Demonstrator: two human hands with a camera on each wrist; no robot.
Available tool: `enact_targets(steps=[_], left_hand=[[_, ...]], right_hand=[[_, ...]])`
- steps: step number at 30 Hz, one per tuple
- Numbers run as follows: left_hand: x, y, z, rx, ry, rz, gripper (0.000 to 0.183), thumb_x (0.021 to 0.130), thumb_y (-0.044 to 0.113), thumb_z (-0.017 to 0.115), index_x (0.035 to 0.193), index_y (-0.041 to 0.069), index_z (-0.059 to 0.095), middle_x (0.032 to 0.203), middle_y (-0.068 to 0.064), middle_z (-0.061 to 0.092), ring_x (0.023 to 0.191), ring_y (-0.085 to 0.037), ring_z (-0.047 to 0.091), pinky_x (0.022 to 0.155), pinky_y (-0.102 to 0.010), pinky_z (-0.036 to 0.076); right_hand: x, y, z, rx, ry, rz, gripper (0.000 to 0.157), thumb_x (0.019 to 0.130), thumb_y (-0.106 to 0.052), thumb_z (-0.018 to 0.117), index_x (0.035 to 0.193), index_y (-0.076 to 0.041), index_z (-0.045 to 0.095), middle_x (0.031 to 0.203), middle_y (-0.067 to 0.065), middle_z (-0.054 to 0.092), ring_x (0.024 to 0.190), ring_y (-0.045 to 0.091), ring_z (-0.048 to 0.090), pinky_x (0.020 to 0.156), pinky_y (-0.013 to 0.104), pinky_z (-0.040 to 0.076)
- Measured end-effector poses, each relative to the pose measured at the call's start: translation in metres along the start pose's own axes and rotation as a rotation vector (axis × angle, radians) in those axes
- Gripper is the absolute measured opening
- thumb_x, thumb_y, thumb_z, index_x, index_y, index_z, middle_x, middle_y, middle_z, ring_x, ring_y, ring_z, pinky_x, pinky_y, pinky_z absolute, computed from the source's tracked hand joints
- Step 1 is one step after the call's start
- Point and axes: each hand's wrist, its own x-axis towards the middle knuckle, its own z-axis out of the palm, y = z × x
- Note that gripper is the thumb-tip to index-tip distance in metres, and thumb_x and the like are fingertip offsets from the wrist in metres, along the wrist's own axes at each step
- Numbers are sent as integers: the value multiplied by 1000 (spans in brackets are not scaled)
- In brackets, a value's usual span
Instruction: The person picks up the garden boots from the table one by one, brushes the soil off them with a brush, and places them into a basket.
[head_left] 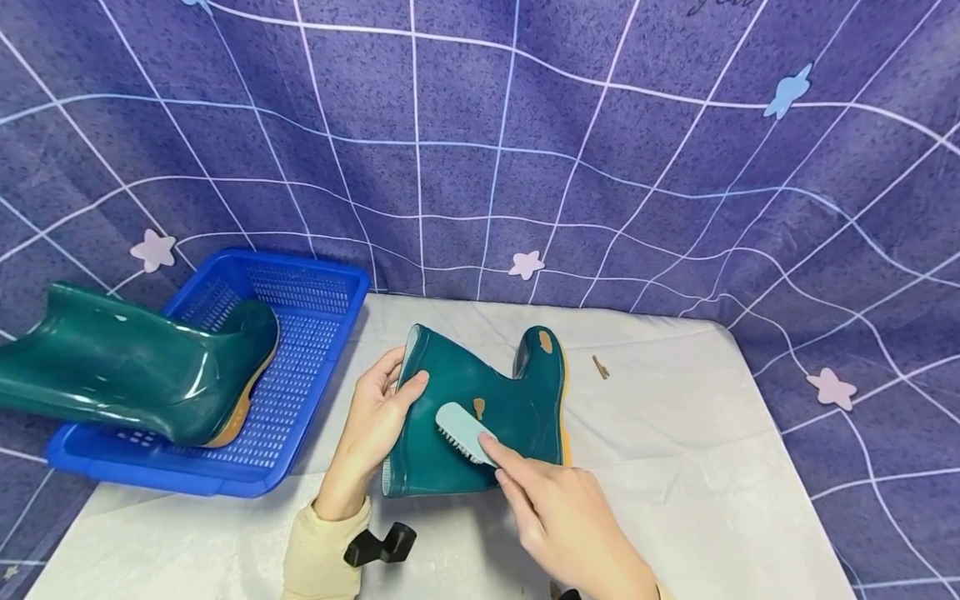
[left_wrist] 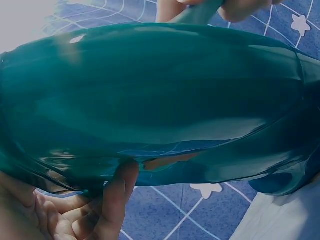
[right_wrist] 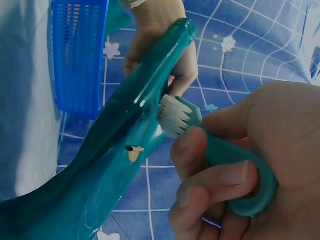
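A dark green rain boot (head_left: 457, 367) is held over the white-covered table, its opening to the left and its yellow-edged sole to the right. Brown patches (head_left: 478, 407) mark its shaft and foot. My left hand (head_left: 378, 408) grips the boot's top rim, thumb on the outside and other fingers partly hidden behind it. In my right hand (head_left: 566, 512) is a light teal scrub brush (head_left: 461, 429); fingers curl round its looped handle (right_wrist: 250, 200) in the right wrist view. Its white bristles (right_wrist: 174, 116) lie at the shaft beside a brown patch (right_wrist: 134, 153); contact is hard to tell.
At the left, a second green boot (head_left: 135, 367) lies across a blue plastic basket (head_left: 341, 333), its shaft sticking out over the side. A small brown piece (head_left: 601, 367) lies on the white cloth (head_left: 675, 433) right of the held boot. A purple grid-patterned curtain (head_left: 465, 192) hangs behind.
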Motion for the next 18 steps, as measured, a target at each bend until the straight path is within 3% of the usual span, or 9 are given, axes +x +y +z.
enact_targets(steps=[2, 6, 11, 14, 18], left_hand=[[0, 0, 1, -6, 0, -4, 35, 101, 13, 55, 136, 9, 53, 127, -18, 63, 82, -14, 73, 70, -34, 61], [1, 1, 1, -8, 4, -17, 34, 101, 14, 55, 135, 10, 53, 125, -17, 63, 81, -15, 73, 69, -36, 61], [0, 2, 2, 8, 10, -24, 34, 101, 14, 56, 135, 12, 54, 125, -15, 63, 82, -15, 72, 71, -35, 61], [0, 2, 2, 14, 11, -30, 34, 101, 15, 56, 135, 12, 54, 125, -16, 63, 83, -16, 72, 71, -35, 61], [0, 1, 1, 26, 17, -32, 35, 101, 15, 56, 136, 12, 54, 127, -15, 63, 85, -15, 72, 73, -34, 60]], right_hand=[[0, 1, 0, -65, 2, 43, 46, 97, -24, 62, 140, -38, 55, 58, -21, 41, 53, -5, 42, 50, 15, 33], [1, 6, -5, -192, -12, 222, 40, 98, -29, 60, 136, -39, 59, 53, -16, 48, 51, 7, 54, 43, 25, 31], [2, 15, -12, -222, -30, 384, 36, 100, -30, 56, 136, -35, 61, 47, -10, 39, 45, 11, 42, 41, 27, 25], [2, 18, -14, -205, 11, 362, 38, 100, -29, 56, 137, -35, 59, 48, -11, 37, 46, 8, 41, 42, 26, 26], [2, 16, -10, -165, 115, 198, 41, 97, -25, 60, 137, -36, 59, 64, -12, 64, 53, 9, 56, 44, 24, 34]])
